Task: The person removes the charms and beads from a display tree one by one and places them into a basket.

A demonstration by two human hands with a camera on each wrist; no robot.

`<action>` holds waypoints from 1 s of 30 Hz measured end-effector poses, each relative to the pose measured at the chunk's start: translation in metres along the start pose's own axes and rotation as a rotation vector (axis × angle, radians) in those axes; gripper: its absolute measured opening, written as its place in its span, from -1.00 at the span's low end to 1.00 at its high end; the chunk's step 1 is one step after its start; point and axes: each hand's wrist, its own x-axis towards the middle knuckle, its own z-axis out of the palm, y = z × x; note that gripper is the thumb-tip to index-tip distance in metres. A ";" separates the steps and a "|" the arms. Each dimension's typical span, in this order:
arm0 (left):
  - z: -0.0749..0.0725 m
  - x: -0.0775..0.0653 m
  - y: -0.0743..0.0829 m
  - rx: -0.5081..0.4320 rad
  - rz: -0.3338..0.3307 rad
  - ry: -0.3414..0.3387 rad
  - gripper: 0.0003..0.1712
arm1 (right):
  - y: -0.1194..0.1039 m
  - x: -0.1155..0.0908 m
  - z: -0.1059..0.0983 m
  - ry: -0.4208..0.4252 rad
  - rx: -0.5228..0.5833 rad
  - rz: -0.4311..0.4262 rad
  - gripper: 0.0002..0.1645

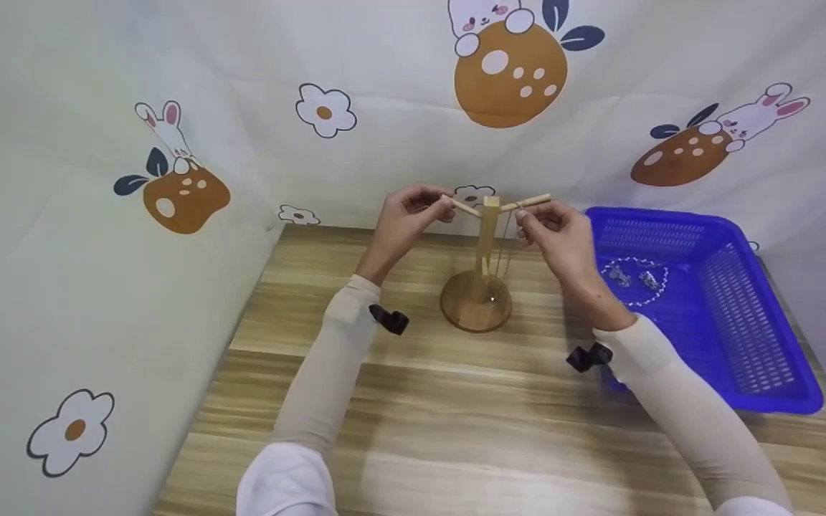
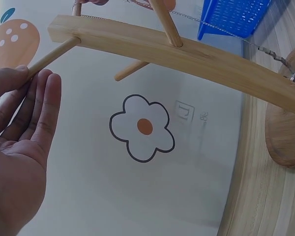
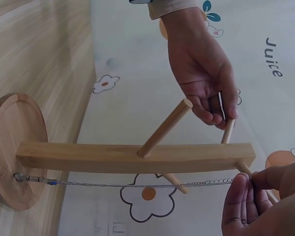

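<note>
Head view: wooden stand (image 1: 483,265) upright on table (image 1: 456,430), between both hands. Left hand (image 1: 404,218) pinches left peg tip (image 1: 456,204). Right hand (image 1: 560,233) pinches chain (image 3: 137,184) at right peg (image 1: 528,203), fingers curled. Risk: chain slipping off the sloped peg; a tug tipping the stand. Blue basket (image 1: 779,387) crowds the right; room remains in front.

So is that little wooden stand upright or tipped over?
Upright: the wooden stand rests flat on its round base on the table, post vertical, a chain hanging from one peg.
</note>
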 end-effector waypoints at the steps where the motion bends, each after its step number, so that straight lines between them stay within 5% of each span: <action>1: 0.000 0.000 0.000 0.003 -0.001 0.002 -0.81 | 0.000 0.000 -0.001 0.000 0.002 -0.006 -0.81; 25: 0.000 -0.001 -0.002 0.014 -0.005 0.002 -0.67 | -0.014 0.003 -0.030 0.143 0.046 -0.152 -0.95; 30: 0.001 -0.001 -0.001 0.017 -0.001 0.010 -0.77 | -0.016 0.003 -0.036 0.142 0.014 -0.144 -0.93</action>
